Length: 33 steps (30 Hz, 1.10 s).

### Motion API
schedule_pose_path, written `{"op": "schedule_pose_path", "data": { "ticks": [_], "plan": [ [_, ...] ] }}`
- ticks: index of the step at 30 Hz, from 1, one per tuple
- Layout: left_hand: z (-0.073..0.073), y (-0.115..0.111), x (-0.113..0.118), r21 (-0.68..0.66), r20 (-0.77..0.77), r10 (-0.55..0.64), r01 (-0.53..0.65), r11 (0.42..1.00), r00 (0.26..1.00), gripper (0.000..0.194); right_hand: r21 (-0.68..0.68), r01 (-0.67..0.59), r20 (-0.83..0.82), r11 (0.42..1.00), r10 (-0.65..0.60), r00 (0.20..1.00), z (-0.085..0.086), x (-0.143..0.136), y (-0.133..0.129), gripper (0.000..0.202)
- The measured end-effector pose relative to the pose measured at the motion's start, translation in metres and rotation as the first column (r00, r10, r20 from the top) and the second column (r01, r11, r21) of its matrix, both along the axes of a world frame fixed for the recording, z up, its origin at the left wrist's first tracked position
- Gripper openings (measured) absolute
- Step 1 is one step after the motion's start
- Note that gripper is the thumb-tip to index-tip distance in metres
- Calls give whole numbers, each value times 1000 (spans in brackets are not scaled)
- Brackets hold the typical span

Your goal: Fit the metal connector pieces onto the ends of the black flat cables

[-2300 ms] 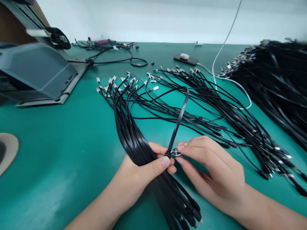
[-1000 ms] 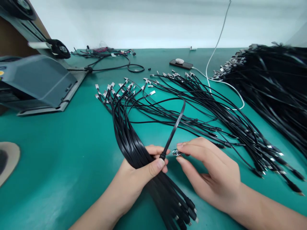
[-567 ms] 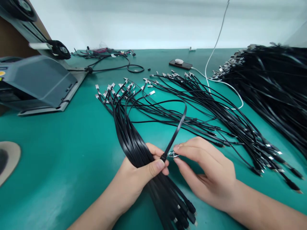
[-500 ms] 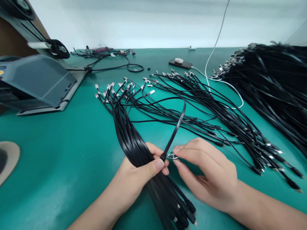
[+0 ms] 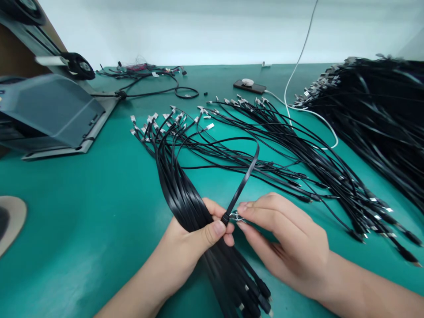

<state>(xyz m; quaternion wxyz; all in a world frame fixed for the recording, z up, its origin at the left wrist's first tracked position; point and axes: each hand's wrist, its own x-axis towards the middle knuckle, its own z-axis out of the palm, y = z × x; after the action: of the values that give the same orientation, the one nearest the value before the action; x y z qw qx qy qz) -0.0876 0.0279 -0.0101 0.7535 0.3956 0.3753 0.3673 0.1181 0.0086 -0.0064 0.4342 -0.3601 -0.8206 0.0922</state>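
Note:
My left hand (image 5: 195, 240) is wrapped round a bundle of flat black cables (image 5: 185, 194), its thumb pressing on one cable's dark end piece (image 5: 225, 218). That single cable (image 5: 247, 176) loops up and back over the others. My right hand (image 5: 285, 238) pinches a small shiny metal piece (image 5: 236, 216) between thumb and fingertips; its kind is too small to make out. The metal piece is right beside the end piece, and I cannot tell whether they touch. Plugs (image 5: 256, 300) of the bundle hang below my left hand.
More black cables (image 5: 298, 145) lie right of the bundle on the green table (image 5: 99, 198). A large cable pile (image 5: 380, 101) fills the right side. Behind are a phone (image 5: 250, 87) with a white cord (image 5: 321, 115) and tangled wires (image 5: 142, 73). A grey machine (image 5: 56, 110) stands left.
The metal piece in my right hand has come slightly closer to the cable's end piece. The cable's loop leans a little farther right. My left hand keeps its grip.

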Motion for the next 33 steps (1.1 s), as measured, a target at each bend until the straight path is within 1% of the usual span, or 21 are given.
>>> {"op": "schedule_pose_path", "data": {
  "ticks": [13, 20, 24, 26, 30, 31, 33],
  "plan": [
    [0, 1, -1, -12, -27, 16, -17, 1000, 1000, 17, -9, -22, 5, 1000, 22, 1000, 3, 1, -1, 29],
    [4, -1, 2, -22, -31, 60, -61, 998, 998, 18, -22, -26, 6, 999, 26, 1000, 1, 1, 1, 29],
    [6, -2, 3, -44, -49, 78, -80, 996, 996, 17, -17, -16, 27, 1000, 16, 999, 5, 1, 2, 24],
    [8, -3, 4, -45, -60, 84, -87, 995, 995, 18, 7, -4, 15, 1000, 4, 1000, 8, 0, 2, 24],
    [10, -3, 7, -48, -80, 111, -115, 992, 991, 22, 119, 11, -38, 993, -7, 999, 10, -2, -2, 29],
    [11, -3, 8, -54, -87, 123, -128, 990, 989, 23, 125, 13, -25, 992, -10, 1000, 9, -2, -3, 28],
    [12, -2, 8, -63, -111, 147, -154, 986, 983, 27, 89, -1, 13, 996, 0, 1000, 6, -4, -3, 26]
  ]
}}
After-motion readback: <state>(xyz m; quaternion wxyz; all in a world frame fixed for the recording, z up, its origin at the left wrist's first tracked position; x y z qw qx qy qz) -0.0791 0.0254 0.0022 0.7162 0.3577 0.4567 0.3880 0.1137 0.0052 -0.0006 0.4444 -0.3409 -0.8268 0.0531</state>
